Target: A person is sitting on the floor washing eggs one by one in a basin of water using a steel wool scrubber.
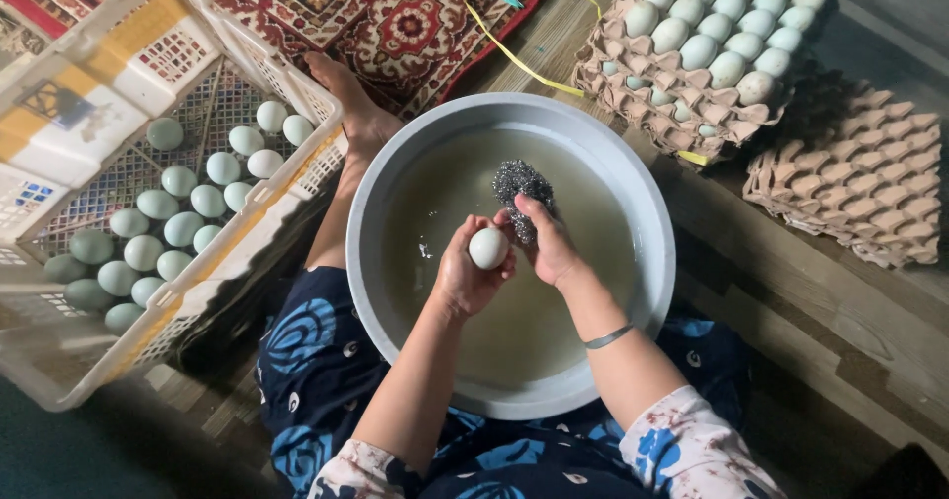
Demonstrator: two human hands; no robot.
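One pale egg cupped in the left hand, fingers curled snugly round it. Just beside it, touching or nearly so, a steel wool scrubber pinched in the right hand, fingers closed narrow on its lower end, the bulk sticking up beyond the fingertips. Both held above a wide grey basin of cloudy water, directly beneath the fingers. A silver bangle on the right wrist, back from the fingers. Far out from the left fingers, a white plastic crate holding many pale green eggs. Beyond the right fingertips, well apart, stacked cardboard trays filled with whitish eggs, and a further stack of bare trays alongside. Beyond the basin, a bare foot beside a patterned red rug.
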